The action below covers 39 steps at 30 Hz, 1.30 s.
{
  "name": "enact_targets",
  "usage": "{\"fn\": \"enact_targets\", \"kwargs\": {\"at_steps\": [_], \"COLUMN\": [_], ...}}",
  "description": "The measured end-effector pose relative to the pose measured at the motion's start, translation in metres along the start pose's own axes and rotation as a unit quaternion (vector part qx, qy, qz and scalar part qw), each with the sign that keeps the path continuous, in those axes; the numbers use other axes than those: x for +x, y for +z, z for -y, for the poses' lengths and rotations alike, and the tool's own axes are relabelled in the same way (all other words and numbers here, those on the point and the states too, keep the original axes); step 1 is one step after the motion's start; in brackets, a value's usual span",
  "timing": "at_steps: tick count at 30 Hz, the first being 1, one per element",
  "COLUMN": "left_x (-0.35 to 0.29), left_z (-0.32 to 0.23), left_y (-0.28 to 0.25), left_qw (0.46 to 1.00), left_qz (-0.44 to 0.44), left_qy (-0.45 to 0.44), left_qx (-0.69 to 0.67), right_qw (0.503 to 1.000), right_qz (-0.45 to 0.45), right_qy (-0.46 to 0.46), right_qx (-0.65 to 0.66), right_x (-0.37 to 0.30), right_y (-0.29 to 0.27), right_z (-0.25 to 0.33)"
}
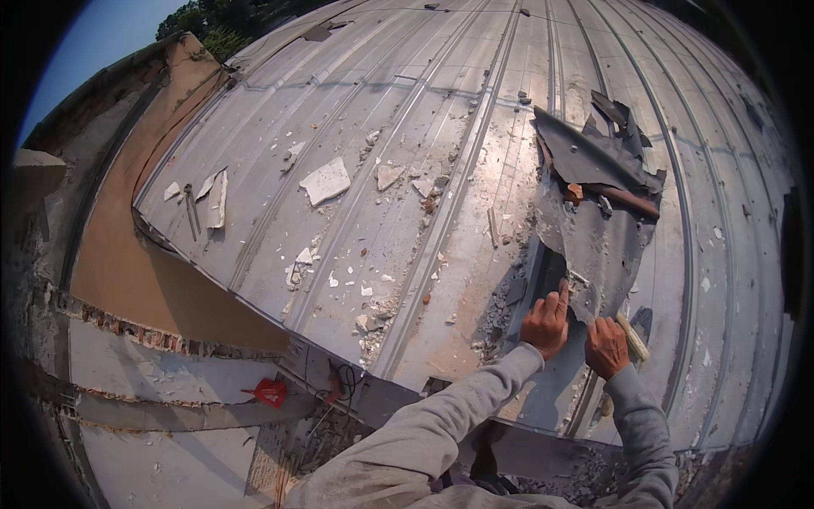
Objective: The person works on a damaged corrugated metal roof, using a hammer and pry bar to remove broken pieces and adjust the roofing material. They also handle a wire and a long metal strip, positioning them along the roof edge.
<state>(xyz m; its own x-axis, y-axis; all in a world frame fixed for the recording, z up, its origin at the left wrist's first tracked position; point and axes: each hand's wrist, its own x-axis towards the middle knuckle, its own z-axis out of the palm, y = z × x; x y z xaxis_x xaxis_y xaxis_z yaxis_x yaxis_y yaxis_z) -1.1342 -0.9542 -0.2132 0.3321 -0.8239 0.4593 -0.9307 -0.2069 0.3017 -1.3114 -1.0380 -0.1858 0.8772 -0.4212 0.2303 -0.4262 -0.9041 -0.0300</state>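
Note:
A torn, crumpled dark grey sheet [598, 246], like roofing felt, lies bent over the ribs of a metal roof [475, 288]. Bits of rubble and an orange fragment [576, 191] rest on it. At its near left edge my left hand [545, 327] is closed on the sheet, the index finger reaching forward along it. My right hand [608, 349] grips the near corner, fingers curled over the edge. Beside the right hand lies a pale, rounded stick-like piece [632, 337], partly hidden. Grey sleeves cover both forearms.
Flat white chunks [326, 181] and loose rubble [373, 327] are scattered over the roof to the left. Metal rods [192, 212] lie near its left edge. Below that edge are a tan wall [182, 284], broken masonry and a red object [270, 393].

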Motion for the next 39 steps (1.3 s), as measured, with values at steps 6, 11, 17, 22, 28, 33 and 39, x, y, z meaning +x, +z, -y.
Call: {"fn": "enact_targets", "kwargs": {"at_steps": [6,11,17,22,28,33,39], "left_x": [0.025,0.052,0.051,0.028,-0.01,-0.022,-0.053], "left_z": [-0.032,-0.032,-0.033,-0.027,0.026,0.047,0.019], "left_y": [-0.011,-0.019,-0.017,-0.007,-0.023,-0.033,-0.131], "left_qw": [0.983,0.977,0.978,0.978,0.991,0.968,0.986], "left_qz": [-0.066,0.039,0.021,-0.029,0.054,0.248,0.131], "left_qy": [0.16,0.192,0.169,0.109,0.007,-0.021,-0.094], "left_qx": [-0.066,-0.081,-0.117,-0.174,-0.124,-0.02,-0.032], "right_qw": [0.999,0.981,0.928,0.703,0.394,0.509,0.588], "right_qz": [-0.053,-0.159,-0.181,-0.098,-0.317,-0.519,-0.3], "right_qy": [-0.005,0.102,0.209,0.264,0.647,0.316,0.244], "right_qx": [0.012,0.04,0.249,0.653,0.571,0.61,0.711], "right_x": [-0.029,-0.025,-0.013,-0.014,-0.104,-0.142,-0.052], "right_y": [-0.026,-0.038,-0.055,-0.01,-0.003,-0.12,-0.19], "right_z": [0.011,0.031,0.016,-0.028,-0.173,-0.215,-0.037]}}
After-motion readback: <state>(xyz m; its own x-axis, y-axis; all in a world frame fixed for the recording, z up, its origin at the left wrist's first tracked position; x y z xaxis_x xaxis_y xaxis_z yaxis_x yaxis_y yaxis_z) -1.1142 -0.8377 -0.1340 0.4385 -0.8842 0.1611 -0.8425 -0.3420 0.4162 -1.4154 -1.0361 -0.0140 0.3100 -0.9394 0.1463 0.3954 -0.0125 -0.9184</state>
